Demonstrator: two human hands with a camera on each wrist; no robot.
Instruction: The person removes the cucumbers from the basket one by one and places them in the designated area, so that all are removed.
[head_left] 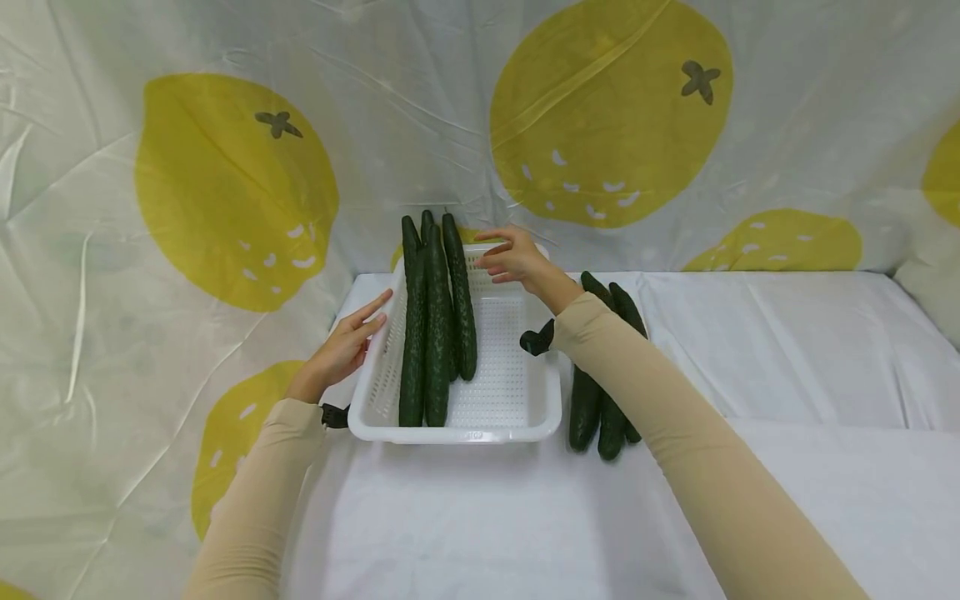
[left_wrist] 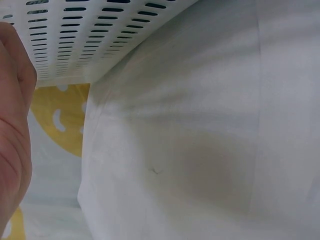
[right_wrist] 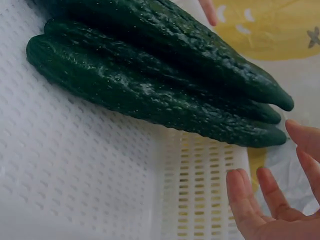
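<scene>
Inside one basket (head_left: 525,432), four cucumbers (head_left: 437,333) poke past the far edge, with room to their right. Outside, at least three others (head_left: 611,427). Left hand (head_left: 347,343) touches basket, fingers straight; right hand (head_left: 519,260) is loose, empty.

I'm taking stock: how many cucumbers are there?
7 visible: 4 cucumbers in the basket, 3 others on the cloth to its right, partly behind the right sleeve; more may be hidden.

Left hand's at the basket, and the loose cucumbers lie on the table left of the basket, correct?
Not quite: the loose cucumbers lie on the table right of the basket, as the head view shows. The left hand is at the basket.
</scene>
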